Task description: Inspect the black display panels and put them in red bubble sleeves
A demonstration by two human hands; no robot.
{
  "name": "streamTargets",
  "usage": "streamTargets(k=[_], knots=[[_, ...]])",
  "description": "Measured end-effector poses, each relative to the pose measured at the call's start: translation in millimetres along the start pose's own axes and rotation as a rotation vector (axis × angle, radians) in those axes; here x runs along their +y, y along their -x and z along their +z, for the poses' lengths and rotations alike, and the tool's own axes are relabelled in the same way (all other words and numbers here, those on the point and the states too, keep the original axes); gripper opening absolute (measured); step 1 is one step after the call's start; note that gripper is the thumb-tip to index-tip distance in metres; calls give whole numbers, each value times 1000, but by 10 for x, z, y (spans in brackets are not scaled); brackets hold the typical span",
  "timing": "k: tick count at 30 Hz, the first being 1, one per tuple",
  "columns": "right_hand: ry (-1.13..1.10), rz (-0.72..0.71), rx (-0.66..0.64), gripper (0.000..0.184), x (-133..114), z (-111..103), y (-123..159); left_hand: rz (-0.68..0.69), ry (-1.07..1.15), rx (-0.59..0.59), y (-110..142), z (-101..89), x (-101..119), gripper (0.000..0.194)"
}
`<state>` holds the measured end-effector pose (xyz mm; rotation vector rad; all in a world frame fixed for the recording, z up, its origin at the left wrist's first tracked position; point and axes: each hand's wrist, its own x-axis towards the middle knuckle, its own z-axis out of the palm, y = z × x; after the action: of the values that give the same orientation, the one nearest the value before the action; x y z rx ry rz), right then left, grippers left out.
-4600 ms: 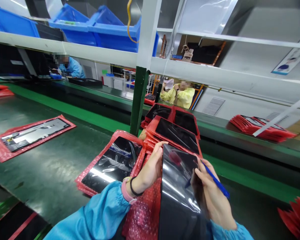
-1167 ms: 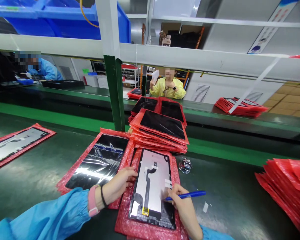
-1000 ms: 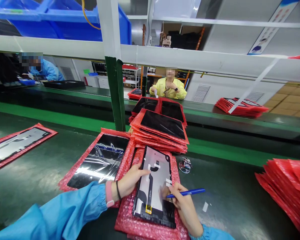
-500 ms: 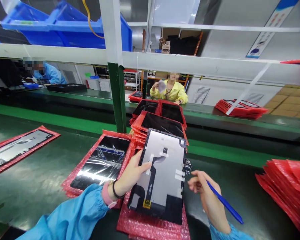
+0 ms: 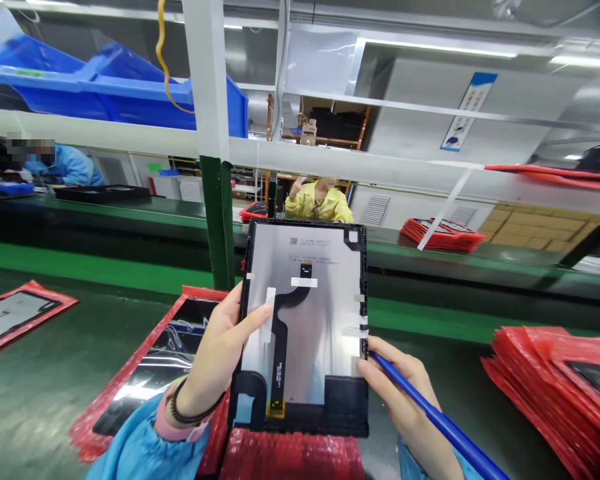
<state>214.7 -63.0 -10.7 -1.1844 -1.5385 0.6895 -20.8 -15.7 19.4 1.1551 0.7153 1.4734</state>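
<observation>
My left hand (image 5: 225,350) is closed on the left edge of a tablet screen panel (image 5: 303,347), with the thumb over its silver back. The panel is raised and tilted toward me. A black flex cable (image 5: 279,333) runs down its back, held by white tape strips. My right hand (image 5: 410,393) meets the panel's lower right edge with thumb and fingers. It also holds a slim blue pen-like tool (image 5: 430,413), whose tip is hidden behind the panel's edge. Below the panel lies a stack of red bubble-wrap sleeves (image 5: 293,457).
A wrapped screen in a red sleeve (image 5: 155,360) lies left of the stack, and another sleeved panel (image 5: 23,313) farther left. A tall pile of red sleeves (image 5: 550,387) stands at right. A green post (image 5: 217,227) rises ahead. Across the bench sits a person in yellow (image 5: 320,200).
My left hand has raised the panel and turned it more upright toward me. My right hand has come in from beside it to touch its right edge, still holding the blue tool.
</observation>
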Motion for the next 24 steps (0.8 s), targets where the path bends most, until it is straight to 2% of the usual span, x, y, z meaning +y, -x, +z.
streamTargets(k=[6,10,15,20,22,24], knots=[[-153,-18,85,21,-95,143,-123,69,-77,38,40,-76,-4,33],[-122,-7,74,20,-132,171,-192,69,-83,-2,43,-89,-15,39],[-52,29,169,36,-127,244,-262,69,-117,3,15,-82,-21,43],[-25,56,216,42,-168,314,-330,30,-128,12,-41,-91,-50,44],[-33,72,201,42,-149,291,-339,12,-110,13,-65,-97,-64,43],[-91,80,140,35,-102,236,-330,4,-81,12,-84,-101,-75,41]])
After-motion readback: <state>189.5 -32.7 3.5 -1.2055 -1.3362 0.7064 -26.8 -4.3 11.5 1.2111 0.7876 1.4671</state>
